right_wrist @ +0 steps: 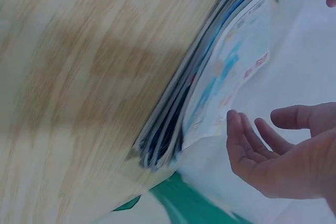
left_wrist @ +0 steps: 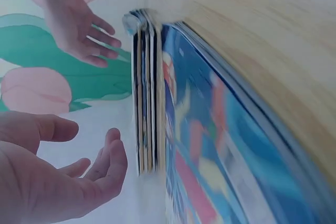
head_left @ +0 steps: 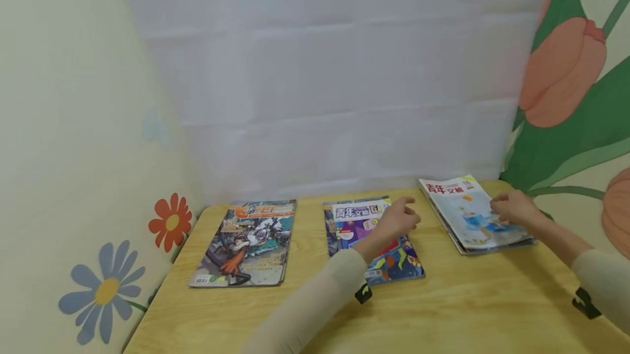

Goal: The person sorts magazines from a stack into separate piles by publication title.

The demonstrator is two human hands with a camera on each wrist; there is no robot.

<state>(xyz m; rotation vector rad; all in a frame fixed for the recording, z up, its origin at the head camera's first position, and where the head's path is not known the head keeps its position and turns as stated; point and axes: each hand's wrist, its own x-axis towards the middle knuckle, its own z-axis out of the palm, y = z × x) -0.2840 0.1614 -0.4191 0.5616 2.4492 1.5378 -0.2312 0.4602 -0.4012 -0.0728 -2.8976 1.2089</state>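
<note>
My left hand (head_left: 394, 220) hovers over the middle magazines, its fingers loosely bent and holding nothing. Under it lies a purple magazine (head_left: 351, 228), partly covered by the hand and forearm, with other magazines (head_left: 410, 271) showing around it. On the right is a stack of magazines (head_left: 458, 214) with a white and light-blue cover on top. My right hand (head_left: 517, 210) is above that stack's right side, fingers relaxed. In the right wrist view, a gap shows between the right hand (right_wrist: 289, 156) and the stack's several layered edges (right_wrist: 168, 129).
A third pile of magazines (head_left: 251, 244), with an illustrated comic-style cover, lies on the left of the wooden table (head_left: 221, 321). Behind the table hangs a white sheet (head_left: 344, 80). Walls painted with flowers (head_left: 105, 291) stand at both sides.
</note>
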